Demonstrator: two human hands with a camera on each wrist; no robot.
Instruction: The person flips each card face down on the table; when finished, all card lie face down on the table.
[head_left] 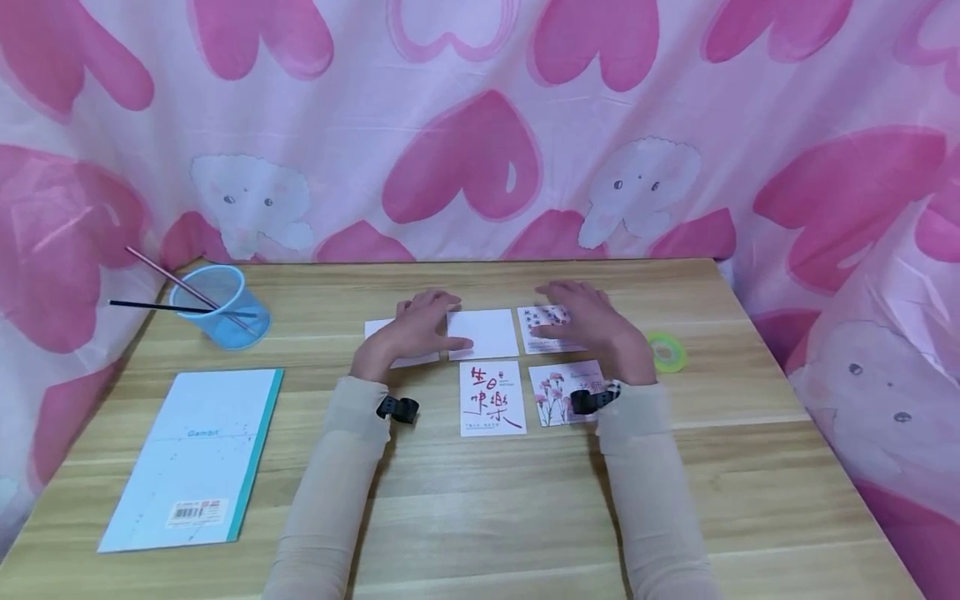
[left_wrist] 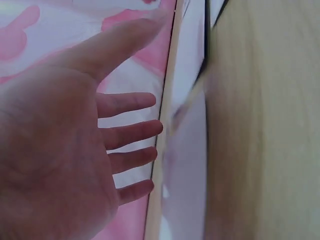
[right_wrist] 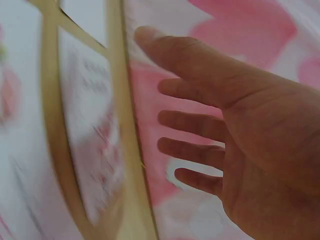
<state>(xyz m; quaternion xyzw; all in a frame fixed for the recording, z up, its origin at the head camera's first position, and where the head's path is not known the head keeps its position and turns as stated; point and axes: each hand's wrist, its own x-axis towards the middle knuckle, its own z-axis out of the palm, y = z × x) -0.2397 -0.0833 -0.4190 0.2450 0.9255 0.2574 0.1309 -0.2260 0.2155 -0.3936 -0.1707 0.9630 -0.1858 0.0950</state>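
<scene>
- Your left hand (head_left: 411, 335) is wide, thumb apart from the fingers, and you hold nothing in it. It is over the white card (head_left: 378, 327) at the back left, with the thumb by the plain card (head_left: 486, 335).
- Your right hand (head_left: 594, 323) is wide too, with nothing in it, over the card with dark marks (head_left: 542, 323) at the back right. I cannot tell if your fingers touch the cards.
- To do this well, I think you should use soft fingertips and small, slow pushes, so no card bends or slides onto the next.
- Lift your wrists a bit, as your right one is over the flower card (head_left: 557, 390) and might bump it.
- The cards lie flat on the wood table (head_left: 495, 508), three behind and two in front.
- The plain card shows no picture. The front left card (head_left: 492, 397) has big red writing; the flower card has pink flowers.
</scene>
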